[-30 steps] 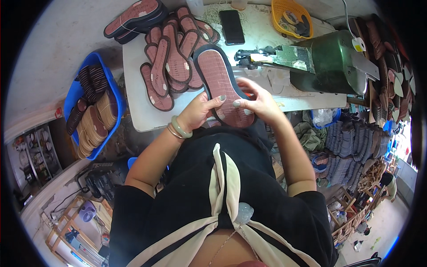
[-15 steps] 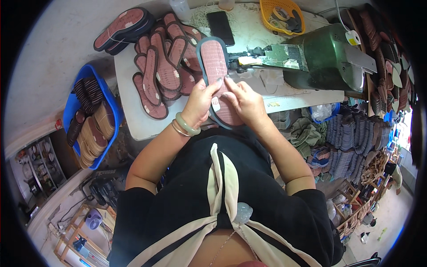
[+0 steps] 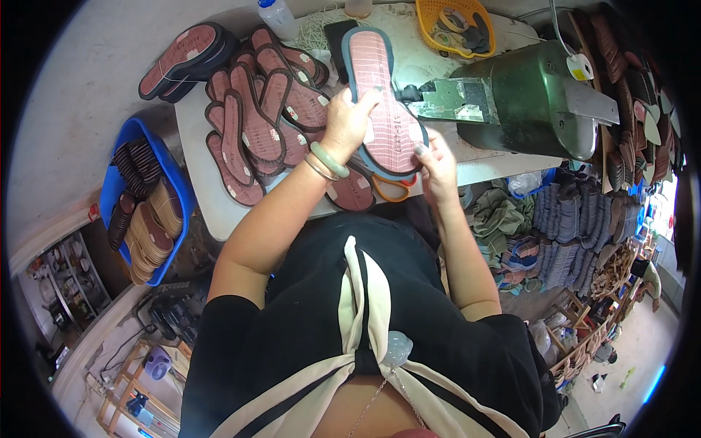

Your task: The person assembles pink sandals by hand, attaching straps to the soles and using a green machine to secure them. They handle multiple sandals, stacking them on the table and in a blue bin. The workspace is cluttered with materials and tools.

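My left hand is closed on the left edge of a pink slipper sole with a blue-grey rim, its thumb lying on the top face. At the sole's lower right edge, my right hand pinches the rim between thumb and fingers. The sole is held up over the table, its narrower end pointing away from me. Beneath its near end lie orange-handled scissors and another dark-edged pink sole, both partly covered. Left of my hands spreads a loose pile of pink soles.
A green sewing machine stands at the right of the white table. Farther back are a yellow basket, a black phone and a bottle. A tied sole stack sits at the back left; a blue crate holds more soles.
The held sole has moved away from me and rightward, and its face is tilted differently. My right hand has shifted to the lower right rim. The scissors and another sole have come into sight.
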A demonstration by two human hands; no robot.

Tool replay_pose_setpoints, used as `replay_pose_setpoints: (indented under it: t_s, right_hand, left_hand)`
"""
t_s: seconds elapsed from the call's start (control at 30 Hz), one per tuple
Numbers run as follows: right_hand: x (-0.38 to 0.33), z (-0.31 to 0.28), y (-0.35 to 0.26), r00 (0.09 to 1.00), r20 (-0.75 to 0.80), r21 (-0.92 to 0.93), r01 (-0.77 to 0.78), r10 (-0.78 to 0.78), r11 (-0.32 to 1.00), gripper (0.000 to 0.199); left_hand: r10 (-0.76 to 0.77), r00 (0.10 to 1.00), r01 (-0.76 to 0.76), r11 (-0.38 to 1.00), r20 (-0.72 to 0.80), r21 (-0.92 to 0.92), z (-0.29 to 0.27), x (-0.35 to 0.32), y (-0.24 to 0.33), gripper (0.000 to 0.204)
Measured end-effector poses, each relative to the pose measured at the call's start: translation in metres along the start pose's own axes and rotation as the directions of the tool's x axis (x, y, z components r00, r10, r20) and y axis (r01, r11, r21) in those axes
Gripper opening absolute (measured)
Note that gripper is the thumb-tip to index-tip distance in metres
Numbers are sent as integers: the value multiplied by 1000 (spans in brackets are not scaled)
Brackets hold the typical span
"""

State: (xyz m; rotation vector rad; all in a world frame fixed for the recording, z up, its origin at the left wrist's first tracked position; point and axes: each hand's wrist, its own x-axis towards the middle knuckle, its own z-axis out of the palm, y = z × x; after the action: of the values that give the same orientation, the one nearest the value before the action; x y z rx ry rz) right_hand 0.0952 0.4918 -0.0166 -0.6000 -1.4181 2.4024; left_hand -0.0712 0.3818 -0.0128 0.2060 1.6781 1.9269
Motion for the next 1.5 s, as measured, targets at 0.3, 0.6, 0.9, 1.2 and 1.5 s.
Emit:
replay_pose_setpoints:
  t_s: [0.3,0.6,0.9,1.2,1.5]
  right_hand:
    - [-1,49,14,947,136,137,-309,291,941,23]
    - [24,67,-6,935,-33,33,-351,352,936,28]
    - [33,63,-20,939,-106,-90,-336,327,937,38]
    - [38,48,-17,962,-132,-223,-265,241,938,37]
    - [20,48,-3,985,-137,-221,-131,103,966,34]
  left_hand:
    - [494,847,-473,538,194,697,-23,39,16,51]
    - [-361,573,-601,426,736,677,-19,85,100,38]
    - [-194,752,-498,459,630,736,-42,61,82,33]
    - [-54,944,-244,551,326,798,-38,10,67,35]
    - [28,964,-202,726,265,658,-37,-3,42,47]
